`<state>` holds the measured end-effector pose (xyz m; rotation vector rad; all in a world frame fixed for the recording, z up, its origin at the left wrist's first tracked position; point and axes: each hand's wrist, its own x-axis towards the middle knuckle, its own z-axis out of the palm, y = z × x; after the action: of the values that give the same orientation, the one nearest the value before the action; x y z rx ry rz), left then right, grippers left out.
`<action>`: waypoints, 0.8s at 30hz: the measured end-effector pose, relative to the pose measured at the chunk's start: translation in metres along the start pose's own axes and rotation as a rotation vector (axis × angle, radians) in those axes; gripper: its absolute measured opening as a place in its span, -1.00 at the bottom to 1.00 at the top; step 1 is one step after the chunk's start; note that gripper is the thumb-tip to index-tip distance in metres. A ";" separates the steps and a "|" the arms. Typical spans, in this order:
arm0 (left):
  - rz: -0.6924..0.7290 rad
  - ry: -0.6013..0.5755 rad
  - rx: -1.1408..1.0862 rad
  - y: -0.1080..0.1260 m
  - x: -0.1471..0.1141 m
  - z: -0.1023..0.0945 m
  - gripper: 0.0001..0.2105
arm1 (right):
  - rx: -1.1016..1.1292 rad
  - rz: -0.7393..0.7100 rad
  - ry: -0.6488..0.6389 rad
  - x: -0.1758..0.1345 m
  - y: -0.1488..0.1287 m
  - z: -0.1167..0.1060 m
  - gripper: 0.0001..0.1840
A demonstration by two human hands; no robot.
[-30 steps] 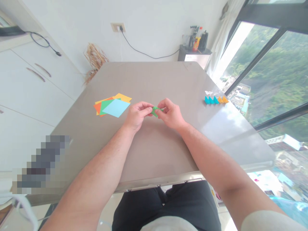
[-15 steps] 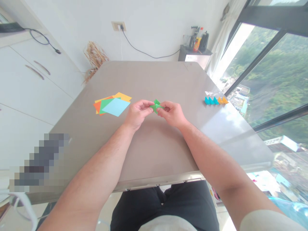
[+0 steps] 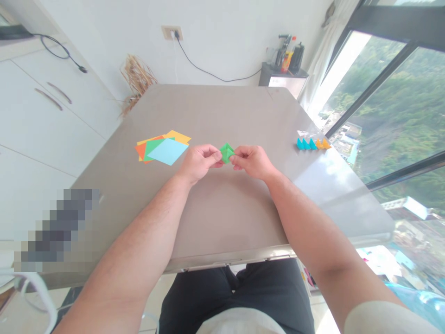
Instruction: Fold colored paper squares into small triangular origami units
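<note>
Watching from way off on my end, I've got the little folded green paper (image 3: 227, 153) dead between the left hand (image 3: 195, 163) and the right hand (image 3: 256, 162) over the worktop (image 3: 229, 208), neither hand nearer, since the fingers of each pinch one side of it. Its longer way seems to run straight out, square to the line between the hands, but the fingers cover its side corners so I wouldn't swear to it. Both forearms (image 3: 155, 206) angle in from the near edge, fingertips facing each other, coloured sheets (image 3: 168, 152) just beside on the left.
</note>
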<state>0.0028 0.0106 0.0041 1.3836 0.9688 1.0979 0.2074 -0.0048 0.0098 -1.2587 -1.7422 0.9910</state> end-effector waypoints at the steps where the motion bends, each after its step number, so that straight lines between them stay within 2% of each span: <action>1: 0.003 0.013 0.004 0.000 0.000 0.000 -0.76 | -0.005 0.002 -0.004 0.000 0.000 -0.001 -0.77; 11: 0.032 0.074 0.162 -0.006 0.001 0.000 -0.79 | -0.040 0.023 -0.018 -0.001 -0.003 -0.002 -0.77; 17: 0.033 -0.119 0.284 0.002 -0.002 -0.001 -0.76 | 0.001 0.024 -0.021 0.000 0.000 -0.004 -0.77; 21: 0.030 -0.083 0.334 0.005 -0.003 -0.001 -0.76 | -0.007 0.021 -0.045 0.000 0.000 -0.004 -0.78; 24: 0.040 -0.105 0.376 0.006 -0.003 -0.001 -0.79 | -0.011 0.018 -0.034 0.000 -0.001 -0.003 -0.78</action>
<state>0.0009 0.0073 0.0097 1.7516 1.1126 0.8901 0.2101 -0.0049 0.0124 -1.2730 -1.7673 1.0202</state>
